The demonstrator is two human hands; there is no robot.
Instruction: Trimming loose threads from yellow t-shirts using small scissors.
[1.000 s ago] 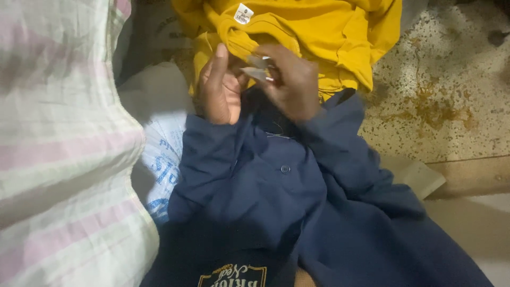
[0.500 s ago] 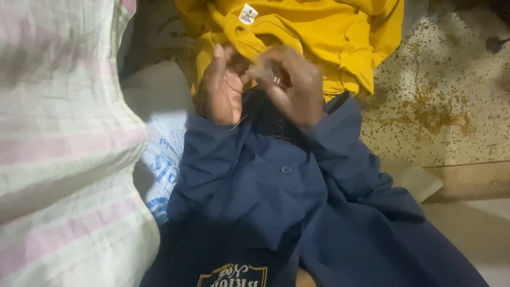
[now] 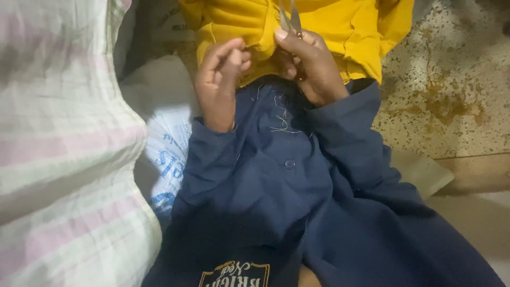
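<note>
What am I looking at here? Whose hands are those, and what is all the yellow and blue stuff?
The picture comes from a small camera worn on a person's head, so you look down just as that person does. The two hands are the person's own, coming out of dark blue sleeves. The left hand pinches a fold of the yellow garment. The right hand holds a small pair of scissors, blades pointing up against the yellow cloth. Below lies the person's blue coat, with a button and some loose threads on it. On the left is a big striped sack, pink and white, and beside it a white bag with blue print. On the right you see the speckled floor.
</note>
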